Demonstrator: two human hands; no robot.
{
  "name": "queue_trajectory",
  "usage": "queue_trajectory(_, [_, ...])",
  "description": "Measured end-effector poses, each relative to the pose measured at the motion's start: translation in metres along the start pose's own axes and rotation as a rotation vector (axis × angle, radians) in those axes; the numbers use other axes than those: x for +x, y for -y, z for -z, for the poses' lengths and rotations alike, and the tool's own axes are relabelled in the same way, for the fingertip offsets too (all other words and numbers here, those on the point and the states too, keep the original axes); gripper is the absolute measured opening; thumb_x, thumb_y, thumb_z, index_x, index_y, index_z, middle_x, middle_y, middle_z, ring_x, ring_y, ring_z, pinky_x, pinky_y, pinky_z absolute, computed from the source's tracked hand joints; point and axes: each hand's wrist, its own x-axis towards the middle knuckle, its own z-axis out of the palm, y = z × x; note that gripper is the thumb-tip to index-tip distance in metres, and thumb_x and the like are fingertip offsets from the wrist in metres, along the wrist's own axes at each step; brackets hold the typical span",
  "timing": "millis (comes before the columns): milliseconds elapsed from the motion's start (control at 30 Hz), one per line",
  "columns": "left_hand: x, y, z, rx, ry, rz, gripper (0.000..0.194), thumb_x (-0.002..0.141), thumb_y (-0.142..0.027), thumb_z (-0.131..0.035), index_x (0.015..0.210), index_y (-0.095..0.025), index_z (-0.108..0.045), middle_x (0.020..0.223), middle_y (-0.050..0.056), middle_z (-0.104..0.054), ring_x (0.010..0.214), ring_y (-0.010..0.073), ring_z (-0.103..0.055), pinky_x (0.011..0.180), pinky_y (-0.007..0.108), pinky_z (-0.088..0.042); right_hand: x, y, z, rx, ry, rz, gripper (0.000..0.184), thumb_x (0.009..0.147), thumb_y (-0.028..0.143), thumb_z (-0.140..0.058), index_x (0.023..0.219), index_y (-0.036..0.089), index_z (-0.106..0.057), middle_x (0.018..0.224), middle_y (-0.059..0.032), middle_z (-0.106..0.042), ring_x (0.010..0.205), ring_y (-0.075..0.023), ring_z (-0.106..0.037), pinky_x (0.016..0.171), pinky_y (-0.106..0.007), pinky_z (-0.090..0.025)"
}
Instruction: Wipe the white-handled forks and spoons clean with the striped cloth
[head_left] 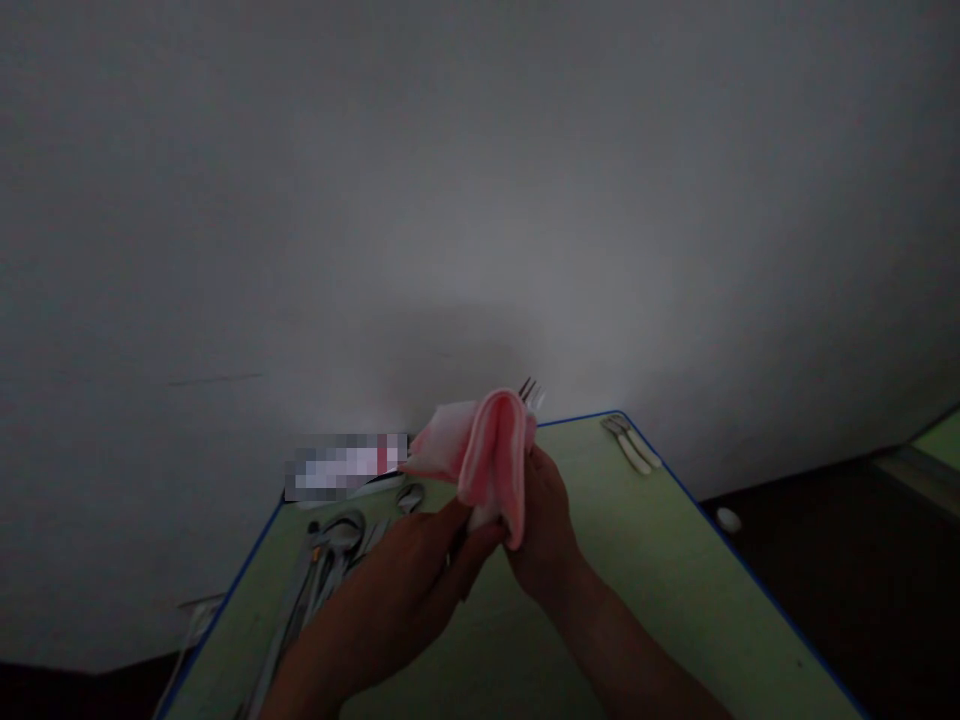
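A pink and white cloth [495,450] is folded over and bunched between my two hands above the table. The tines of a fork [532,393] stick out past its far upper edge; the rest of the fork is hidden. My left hand [435,555] is closed, with thumb and fingers pinching the lower end of the cloth. Along the cloth's right side, my right hand [546,525] is closed around it, its fingers partly hidden behind the fabric. Whether either hand also grips the fork's handle cannot be seen.
Several spoons and other utensils [337,535] lie on the left of the green, blue-edged table [630,570]. A small spoon [409,497] lies near a blurred-out packet [345,468]. Light-handled cutlery [631,445] rests at the far right corner. A grey wall [480,200] stands behind.
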Motion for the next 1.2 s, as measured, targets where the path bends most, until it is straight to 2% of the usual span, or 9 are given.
queue_trajectory(100, [-0.003, 0.003, -0.001, 0.047, 0.011, -0.024, 0.030, 0.093, -0.039, -0.029, 0.090, -0.020, -0.052, 0.066, -0.001, -0.061, 0.059, 0.0141, -0.056, 0.054, 0.025, -0.039, 0.000, 0.005, -0.003, 0.168, -0.031, -0.063, 0.022, 0.080, 0.035, -0.045, 0.081, 0.019, -0.060, 0.080, -0.0071, -0.066, 0.075, -0.0196, -0.061, 0.065, -0.029, -0.049])
queue_trajectory(233, [-0.001, 0.002, -0.001, 0.086, 0.031, -0.025, 0.030, 0.094, -0.039, -0.027, 0.095, -0.020, -0.051, 0.071, 0.001, -0.063, 0.059, 0.0149, -0.058, 0.052, 0.025, -0.038, -0.001, 0.002, -0.006, 0.298, 0.012, -0.057, 0.029, 0.084, 0.029, -0.036, 0.095, 0.021, -0.062, 0.084, -0.0064, -0.067, 0.073, -0.0186, -0.062, 0.064, -0.030, -0.049])
queue_trajectory(367, [-0.001, -0.002, -0.007, 0.145, 0.035, -0.025, 0.028, 0.094, -0.038, -0.027, 0.101, -0.022, -0.048, 0.080, 0.003, -0.066, 0.065, 0.0183, -0.061, 0.055, 0.028, -0.039, -0.002, -0.009, 0.000, 0.211, -0.026, -0.086, 0.025, 0.079, 0.029, -0.045, 0.096, 0.020, -0.061, 0.077, -0.0063, -0.066, 0.071, -0.0204, -0.061, 0.060, -0.030, -0.049])
queue_trajectory(600, [-0.002, -0.009, -0.014, 0.199, 0.048, -0.040, 0.030, 0.094, -0.039, -0.026, 0.092, -0.021, -0.050, 0.073, 0.002, -0.064, 0.064, 0.0192, -0.060, 0.056, 0.029, -0.038, 0.006, -0.025, 0.010, 0.087, -0.188, -0.116, 0.017, 0.079, 0.032, -0.045, 0.082, 0.019, -0.056, 0.075, -0.0065, -0.060, 0.068, -0.0174, -0.054, 0.059, -0.028, -0.046])
queue_trajectory(767, [-0.011, -0.004, -0.003, 0.115, 0.034, -0.042, 0.028, 0.092, -0.040, -0.032, 0.089, -0.022, -0.052, 0.074, 0.001, -0.061, 0.068, 0.0169, -0.057, 0.060, 0.028, -0.040, 0.013, -0.023, 0.016, 0.199, -0.255, -0.092, 0.034, 0.087, 0.042, -0.029, 0.080, 0.017, -0.050, 0.063, -0.0011, -0.048, 0.052, -0.0101, -0.041, 0.047, -0.021, -0.037])
queue_trajectory(833, [-0.015, -0.001, 0.005, 0.089, 0.052, -0.038, 0.028, 0.091, -0.041, -0.033, 0.089, -0.022, -0.053, 0.072, 0.000, -0.060, 0.066, 0.0159, -0.056, 0.058, 0.027, -0.040, 0.016, -0.019, 0.024, 0.184, -0.256, -0.033, 0.034, 0.086, 0.045, -0.034, 0.077, 0.016, -0.051, 0.060, 0.0014, -0.045, 0.051, -0.0086, -0.037, 0.045, -0.020, -0.033])
queue_trajectory(933, [-0.021, 0.002, 0.016, 0.058, 0.040, -0.038, 0.031, 0.090, -0.041, -0.032, 0.083, -0.021, -0.054, 0.071, 0.000, -0.060, 0.064, 0.0153, -0.056, 0.059, 0.027, -0.042, 0.019, -0.013, 0.038, 0.035, -0.210, 0.041, 0.030, 0.082, 0.043, -0.047, 0.075, 0.015, -0.055, 0.059, 0.0026, -0.046, 0.052, -0.0081, -0.038, 0.045, -0.019, -0.032])
queue_trajectory(1067, [-0.021, 0.006, 0.020, 0.042, -0.014, -0.036, 0.033, 0.088, -0.041, -0.032, 0.077, -0.021, -0.055, 0.066, 0.000, -0.060, 0.062, 0.0156, -0.056, 0.058, 0.026, -0.042, 0.020, -0.005, 0.056, -0.135, -0.059, 0.097, 0.025, 0.081, 0.038, -0.050, 0.078, 0.016, -0.060, 0.062, 0.0020, -0.055, 0.054, -0.0083, -0.044, 0.049, -0.019, -0.034])
queue_trajectory(1200, [-0.016, 0.006, 0.018, 0.009, 0.011, -0.008, 0.034, 0.088, -0.042, -0.036, 0.069, -0.020, -0.054, 0.057, -0.002, -0.056, 0.052, 0.0124, -0.052, 0.050, 0.023, -0.038, 0.019, 0.003, 0.073, -0.235, 0.146, 0.120, 0.022, 0.081, 0.035, -0.051, 0.081, 0.017, -0.063, 0.065, 0.0019, -0.060, 0.056, -0.0090, -0.049, 0.051, -0.020, -0.037])
